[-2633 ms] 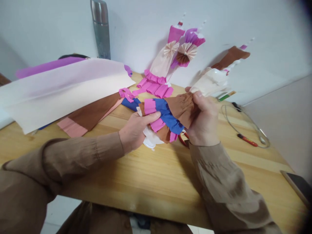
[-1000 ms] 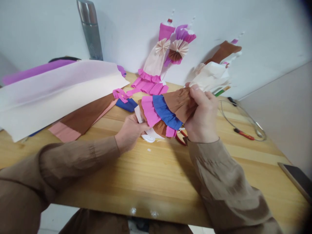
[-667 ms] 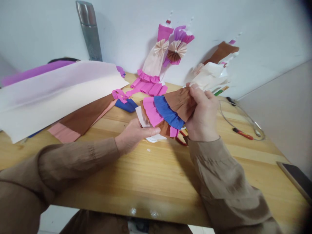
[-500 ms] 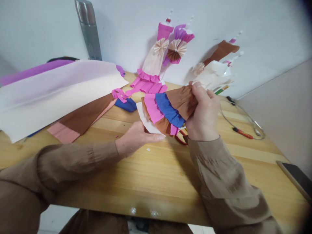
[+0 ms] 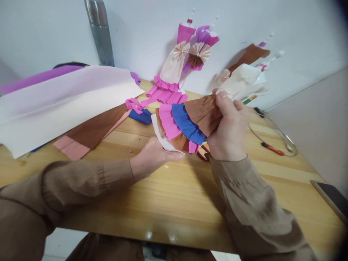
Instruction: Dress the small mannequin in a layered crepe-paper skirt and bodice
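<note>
A small paper doll skirt (image 5: 187, 123), layered in brown, blue, pink and white crepe ruffles, is held above the table between both hands. My right hand (image 5: 230, 127) is closed on its narrow brown upper end. At the wide lower left edge, my left hand (image 5: 153, 154) pinches the white layer, thumb in front and fingers hidden behind it. Touching the right hand's side of the skirt, a cream paper doll dress (image 5: 241, 81) with a white beaded top leans there; whether the hand holds it too, I cannot tell. Red-handled scissors (image 5: 203, 153) show partly beneath the skirt.
Crepe paper sheets, a large white one (image 5: 67, 105) on top, lie at left. Two dressed paper dolls (image 5: 174, 65) lean on the wall near a metal flask (image 5: 100, 36). At right are a red-handled tool with a cable (image 5: 273, 148) and a phone (image 5: 331, 197) near the edge.
The skirt and both hands stay nearly in place; the right hand has shifted slightly right. The cream dress beside it has tipped a little to the right. The view has moved slightly.
</note>
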A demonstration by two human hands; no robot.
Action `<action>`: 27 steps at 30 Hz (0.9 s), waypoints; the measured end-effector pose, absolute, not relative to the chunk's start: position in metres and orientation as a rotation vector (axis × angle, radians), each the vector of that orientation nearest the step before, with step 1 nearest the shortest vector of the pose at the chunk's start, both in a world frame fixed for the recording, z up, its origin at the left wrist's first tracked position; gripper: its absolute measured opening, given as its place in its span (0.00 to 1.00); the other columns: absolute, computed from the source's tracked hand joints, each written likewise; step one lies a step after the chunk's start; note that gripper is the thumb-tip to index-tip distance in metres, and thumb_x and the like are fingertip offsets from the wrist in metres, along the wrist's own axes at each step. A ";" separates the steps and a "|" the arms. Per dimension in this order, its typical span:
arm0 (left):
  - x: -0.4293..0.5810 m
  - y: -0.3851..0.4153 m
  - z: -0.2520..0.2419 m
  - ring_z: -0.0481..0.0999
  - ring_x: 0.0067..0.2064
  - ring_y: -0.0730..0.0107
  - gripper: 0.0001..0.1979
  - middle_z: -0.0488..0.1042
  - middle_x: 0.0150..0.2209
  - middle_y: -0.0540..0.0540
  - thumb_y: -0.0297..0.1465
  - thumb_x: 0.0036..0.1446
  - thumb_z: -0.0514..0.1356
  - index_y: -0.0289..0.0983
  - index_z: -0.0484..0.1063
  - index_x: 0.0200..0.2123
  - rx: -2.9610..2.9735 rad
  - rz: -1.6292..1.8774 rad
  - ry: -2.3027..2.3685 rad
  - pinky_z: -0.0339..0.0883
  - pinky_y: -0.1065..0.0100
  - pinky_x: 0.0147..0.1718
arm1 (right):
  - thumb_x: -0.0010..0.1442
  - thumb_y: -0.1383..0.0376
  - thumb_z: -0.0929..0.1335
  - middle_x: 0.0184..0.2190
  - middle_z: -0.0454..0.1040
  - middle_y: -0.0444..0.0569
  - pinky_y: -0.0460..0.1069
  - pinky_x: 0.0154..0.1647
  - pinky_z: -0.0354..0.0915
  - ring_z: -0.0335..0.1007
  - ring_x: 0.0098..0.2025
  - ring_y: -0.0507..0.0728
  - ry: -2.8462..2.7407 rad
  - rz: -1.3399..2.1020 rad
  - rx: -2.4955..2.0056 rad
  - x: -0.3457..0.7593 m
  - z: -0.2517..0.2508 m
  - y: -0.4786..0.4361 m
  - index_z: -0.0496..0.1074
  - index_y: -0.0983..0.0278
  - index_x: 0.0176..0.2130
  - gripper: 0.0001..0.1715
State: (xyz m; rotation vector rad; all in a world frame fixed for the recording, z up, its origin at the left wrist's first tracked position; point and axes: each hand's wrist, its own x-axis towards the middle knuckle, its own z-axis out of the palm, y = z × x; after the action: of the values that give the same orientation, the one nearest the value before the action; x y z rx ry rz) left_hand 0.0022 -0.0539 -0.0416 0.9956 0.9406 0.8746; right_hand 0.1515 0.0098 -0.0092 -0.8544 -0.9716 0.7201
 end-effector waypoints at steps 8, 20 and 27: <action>0.007 -0.053 -0.022 0.79 0.25 0.70 0.11 0.79 0.27 0.44 0.17 0.52 0.64 0.28 0.76 0.40 0.739 0.770 1.124 0.74 0.72 0.26 | 0.48 0.63 0.75 0.30 0.78 0.44 0.47 0.33 0.69 0.72 0.32 0.51 -0.873 0.795 -0.826 0.143 -0.001 0.002 0.78 0.66 0.30 0.09; -0.001 -0.056 -0.024 0.77 0.25 0.72 0.03 0.76 0.25 0.45 0.20 0.50 0.61 0.30 0.74 0.27 0.737 0.738 0.881 0.70 0.73 0.24 | 0.47 0.64 0.75 0.26 0.74 0.43 0.46 0.30 0.69 0.70 0.29 0.50 -0.829 0.803 -0.869 0.150 0.003 0.007 0.76 0.67 0.27 0.08; -0.002 -0.055 -0.028 0.78 0.23 0.72 0.03 0.79 0.30 0.42 0.24 0.50 0.64 0.30 0.73 0.29 0.726 0.718 0.814 0.70 0.72 0.23 | 0.44 0.64 0.76 0.27 0.74 0.44 0.47 0.30 0.69 0.70 0.29 0.51 -0.832 0.804 -0.846 0.153 0.003 0.011 0.77 0.67 0.27 0.10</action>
State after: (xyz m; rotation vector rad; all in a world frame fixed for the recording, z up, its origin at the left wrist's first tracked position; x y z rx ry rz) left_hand -0.0017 -0.0554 -0.0281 0.7264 0.8139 0.7184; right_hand 0.1529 0.0109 0.0027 -0.8456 -0.8319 0.8044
